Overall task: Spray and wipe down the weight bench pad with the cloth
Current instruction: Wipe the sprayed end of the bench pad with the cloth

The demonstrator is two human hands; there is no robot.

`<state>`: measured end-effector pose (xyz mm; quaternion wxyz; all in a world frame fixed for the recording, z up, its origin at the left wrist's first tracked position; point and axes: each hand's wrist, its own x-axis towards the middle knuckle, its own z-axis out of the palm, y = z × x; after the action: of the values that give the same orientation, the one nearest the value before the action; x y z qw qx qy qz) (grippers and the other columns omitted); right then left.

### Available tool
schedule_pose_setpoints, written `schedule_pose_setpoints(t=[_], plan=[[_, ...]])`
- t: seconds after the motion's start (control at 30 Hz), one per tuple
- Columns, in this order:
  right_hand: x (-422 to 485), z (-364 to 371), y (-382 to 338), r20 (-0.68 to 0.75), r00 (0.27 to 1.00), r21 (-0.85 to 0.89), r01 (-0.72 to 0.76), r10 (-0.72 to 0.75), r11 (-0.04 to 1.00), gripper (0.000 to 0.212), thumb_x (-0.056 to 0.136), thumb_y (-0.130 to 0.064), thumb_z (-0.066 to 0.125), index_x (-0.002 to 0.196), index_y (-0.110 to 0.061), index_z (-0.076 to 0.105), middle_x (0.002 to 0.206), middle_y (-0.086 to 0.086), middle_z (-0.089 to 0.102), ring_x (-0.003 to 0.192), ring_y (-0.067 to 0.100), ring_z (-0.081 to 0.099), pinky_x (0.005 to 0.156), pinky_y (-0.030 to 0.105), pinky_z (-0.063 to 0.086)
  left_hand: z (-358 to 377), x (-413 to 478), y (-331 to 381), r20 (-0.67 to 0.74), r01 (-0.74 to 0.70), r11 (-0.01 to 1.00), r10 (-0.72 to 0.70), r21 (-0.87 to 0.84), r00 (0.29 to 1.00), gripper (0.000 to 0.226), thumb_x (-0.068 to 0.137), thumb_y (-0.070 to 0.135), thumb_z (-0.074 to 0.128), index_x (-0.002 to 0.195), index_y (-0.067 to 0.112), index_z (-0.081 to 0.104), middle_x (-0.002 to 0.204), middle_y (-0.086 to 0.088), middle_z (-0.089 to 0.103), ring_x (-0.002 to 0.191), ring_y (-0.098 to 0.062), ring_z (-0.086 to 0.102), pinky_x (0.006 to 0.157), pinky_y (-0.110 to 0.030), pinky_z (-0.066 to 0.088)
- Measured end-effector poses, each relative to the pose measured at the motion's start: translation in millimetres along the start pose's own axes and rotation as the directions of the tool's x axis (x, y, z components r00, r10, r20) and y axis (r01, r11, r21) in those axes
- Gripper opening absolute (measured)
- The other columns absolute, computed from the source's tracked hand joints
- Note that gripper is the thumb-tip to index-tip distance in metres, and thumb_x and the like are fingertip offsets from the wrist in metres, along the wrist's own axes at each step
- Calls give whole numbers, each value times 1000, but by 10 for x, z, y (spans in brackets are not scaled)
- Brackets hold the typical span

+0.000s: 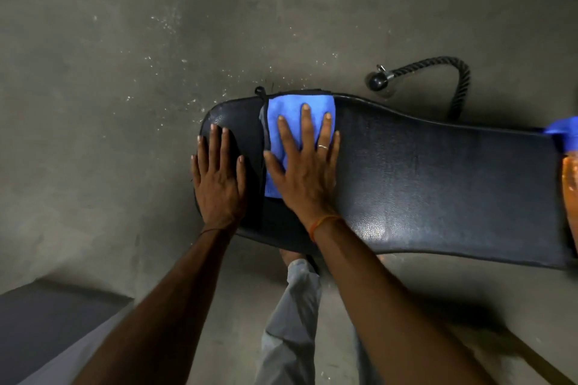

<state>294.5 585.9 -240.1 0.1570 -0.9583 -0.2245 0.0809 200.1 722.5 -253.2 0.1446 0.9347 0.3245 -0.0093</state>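
Right hand [305, 172] flat on cloth [291, 116]; left hand [219, 178] flat on pad [438, 184].

Black rope handle [450, 78] on speckled concrete floor [125, 72], perhaps dusty

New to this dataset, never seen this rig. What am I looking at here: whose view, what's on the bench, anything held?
There is no robot: one wide-angle camera on a person's head looks down at their own bare hands. The left hand lies flat on the end of a black bench pad. The right hand presses a blue cloth flat on the pad, fingers spread, not gripping it. At the right edge sits something orange with a blue top, mostly cut off, possibly the spray bottle. A black rope attachment lies on the concrete floor behind.
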Motion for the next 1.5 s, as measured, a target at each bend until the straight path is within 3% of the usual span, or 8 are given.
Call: schedule_pose_setpoints(t=[0.17,0.33,0.63,0.93,1.03,1.2,1.37,1.5], plan=[[-453,-5,51,75,997,-93,18,-11,996,65,105,-41,35,163,-29,10,172,9,1,158,39,-1,124,57,15,-14,4,4,1,-8,1000,8,-6,1000,63,105,50,21,162,24,17,171,0,12,159,-22,6,127,-48,13],[-928,-225,436,91,996,-164,17,-2,986,68,98,-37,47,161,-27,25,171,6,14,157,36,11,123,60,20,-33,5,13,0,-6,1000,6,15,1000,66,103,53,26,163,25,15,171,2,10,159,-21,4,128,-45,10],[626,-209,659,17,985,-88,-167,169,982,56,106,-41,30,160,-30,27,169,4,23,157,32,16,125,56,18,13,5,-14,24,-16,1000,15,19,1000,67,104,53,24,163,24,12,172,1,6,159,-22,0,129,-46,6],[-1270,-250,821,73,990,-139,-110,121,984,62,103,-29,38,162,-20,21,170,11,14,158,34,13,124,54,28,-17,-5,56,11,-34,999,34,32,999,68,105,52,19,163,18,9,171,-4,6,159,-21,-1,129,-45,7],[-618,-258,800,25,997,-122,-63,66,991,58,103,-31,36,160,-22,30,169,11,22,156,34,19,124,55,25,-8,1,36,5,-46,998,46,33,999,68,105,50,20,163,18,9,171,-5,7,159,-21,0,129,-46,8],[542,-276,763,-64,958,33,-279,281,960,56,98,-33,33,152,-26,46,163,10,36,153,36,27,125,54,20,19,12,49,24,-78,996,77,31,997,66,106,48,20,163,16,9,171,-6,8,159,-18,0,129,-47,8],[-564,-240,847,-51,997,-125,-61,55,990,61,99,-23,41,159,-25,32,169,6,22,157,33,17,125,52,23,-10,80,203,69,-210,976,206,50,976,67,104,45,23,162,16,14,171,-6,8,159,-23,1,128,-52,7],[-1054,-300,1036,-2,995,-134,-95,95,986,61,98,-25,43,158,-27,34,169,2,23,157,30,18,123,53,27,64,313,791,69,-235,971,233,30,970,65,105,47,32,161,15,23,171,-4,13,159,-27,3,129,-48,6]])
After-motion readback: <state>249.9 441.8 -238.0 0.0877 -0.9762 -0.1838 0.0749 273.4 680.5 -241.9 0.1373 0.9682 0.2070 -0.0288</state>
